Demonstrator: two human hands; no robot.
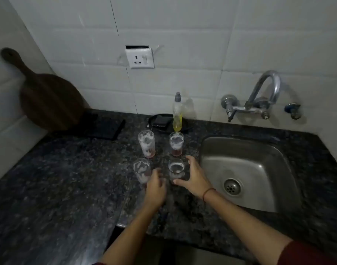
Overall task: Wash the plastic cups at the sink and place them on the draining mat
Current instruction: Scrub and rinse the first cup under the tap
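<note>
Several clear plastic cups with foam and reddish dregs stand on the dark granite counter (68, 178), left of the steel sink (263, 196). Two are at the back: the far left cup (146, 143) and the far right cup (176, 143). My right hand (195, 177) wraps the near right cup (175, 169), thumb at its base and fingers round its far side. My left hand (155, 186) lies against the right side of the near left cup (141, 169); its fingers are blurred, so a grip is unclear. A dark draining mat (106, 127) lies at the back left.
A dish soap bottle (177, 115) with yellow liquid stands behind the cups beside a black tray (154, 119) holding a dark sponge. The tap (267, 92) is on the wall over the sink. A wooden board (49, 100) leans in the left corner. A wall socket (140, 58) sits above.
</note>
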